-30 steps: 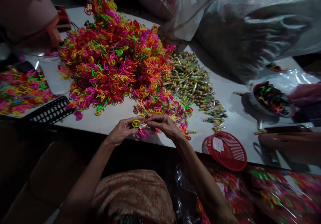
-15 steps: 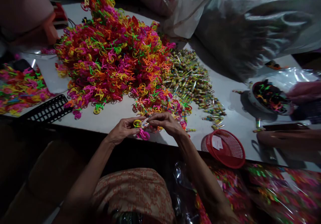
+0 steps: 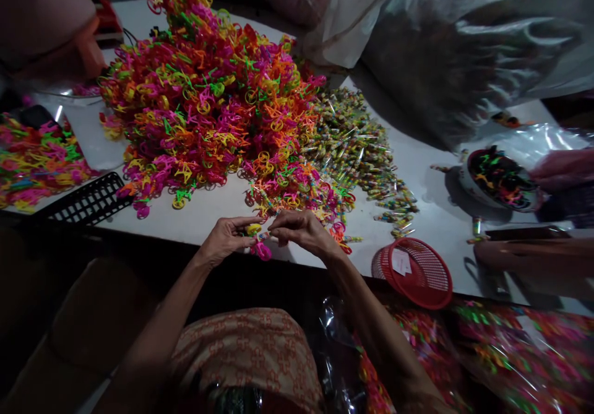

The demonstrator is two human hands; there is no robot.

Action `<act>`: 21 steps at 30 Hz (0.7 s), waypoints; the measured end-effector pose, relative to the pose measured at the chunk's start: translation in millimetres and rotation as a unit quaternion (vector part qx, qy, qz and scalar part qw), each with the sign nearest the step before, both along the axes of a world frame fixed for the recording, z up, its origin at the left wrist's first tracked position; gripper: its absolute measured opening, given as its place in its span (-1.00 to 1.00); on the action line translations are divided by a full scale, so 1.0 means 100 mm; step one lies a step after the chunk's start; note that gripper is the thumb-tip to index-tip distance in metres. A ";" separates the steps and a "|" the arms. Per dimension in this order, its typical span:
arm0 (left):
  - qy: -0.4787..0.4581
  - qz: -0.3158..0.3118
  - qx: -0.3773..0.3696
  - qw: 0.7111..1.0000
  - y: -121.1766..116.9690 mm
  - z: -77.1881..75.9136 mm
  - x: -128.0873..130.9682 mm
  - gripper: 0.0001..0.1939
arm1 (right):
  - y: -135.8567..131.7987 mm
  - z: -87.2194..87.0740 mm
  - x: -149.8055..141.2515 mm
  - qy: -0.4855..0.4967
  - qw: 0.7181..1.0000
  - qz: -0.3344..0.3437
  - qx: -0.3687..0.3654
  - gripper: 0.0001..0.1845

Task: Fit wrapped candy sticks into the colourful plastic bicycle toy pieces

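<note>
Between the thumb and fingers of my left hand is a small plastic toy with a yellow round part and a pink wheel-like part. My right hand is closed in a pinch at the end of a small wrapped tube, which lies against the toy. Both hands are close together just above the table's front edge. Behind them rises a large pile of bright plastic toy parts, several with wheel-like rings. To its right is a heap of small wrapped tubes with clear twisted ends.
A red mesh basket with paper slips leans at the table edge. A black plastic basket lies left. Right stands a bowl of dark and coloured pieces. Large plastic bags fill the back; filled clear bags sit below right.
My right hand has shifted slightly left, nearer my left hand, and the wrapped tube now shows between them. The toy has tilted and dropped slightly.
</note>
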State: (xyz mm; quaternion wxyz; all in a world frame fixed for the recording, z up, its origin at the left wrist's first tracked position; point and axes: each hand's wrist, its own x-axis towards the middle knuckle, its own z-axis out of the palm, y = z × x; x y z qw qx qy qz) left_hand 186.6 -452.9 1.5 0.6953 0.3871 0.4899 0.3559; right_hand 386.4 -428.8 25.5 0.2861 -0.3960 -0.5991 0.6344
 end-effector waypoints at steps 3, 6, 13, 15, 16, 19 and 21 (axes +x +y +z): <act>0.067 0.013 0.070 0.995 0.05 -0.04 0.05 -0.51 | -0.04 0.00 -0.02 -0.043 0.996 -0.031 0.077 -0.73; 0.092 -0.011 0.127 0.988 0.13 -0.05 0.09 -0.49 | -0.01 -0.02 0.06 -0.040 0.994 -0.054 0.081 -0.71; 0.481 0.108 0.337 0.802 0.56 -0.01 -0.17 -0.65 | 0.25 0.06 0.39 -0.182 0.906 -0.256 0.282 -0.69; 0.610 0.060 0.331 0.717 0.67 0.00 -0.32 -0.61 | 0.23 0.05 0.44 -0.242 0.862 -0.291 0.337 -0.69; 0.647 0.033 0.326 0.688 0.71 0.00 -0.39 -0.60 | 0.19 0.03 0.47 -0.254 0.852 -0.298 0.347 -0.69; 0.684 -0.020 0.345 0.643 0.80 -0.05 -0.55 -0.65 | 0.08 -0.07 0.62 -0.251 0.867 -0.290 0.319 -0.72; 0.656 -0.004 0.403 0.639 0.81 -0.13 -0.60 -0.67 | 0.07 -0.13 0.82 -0.283 0.864 -0.299 0.290 -0.73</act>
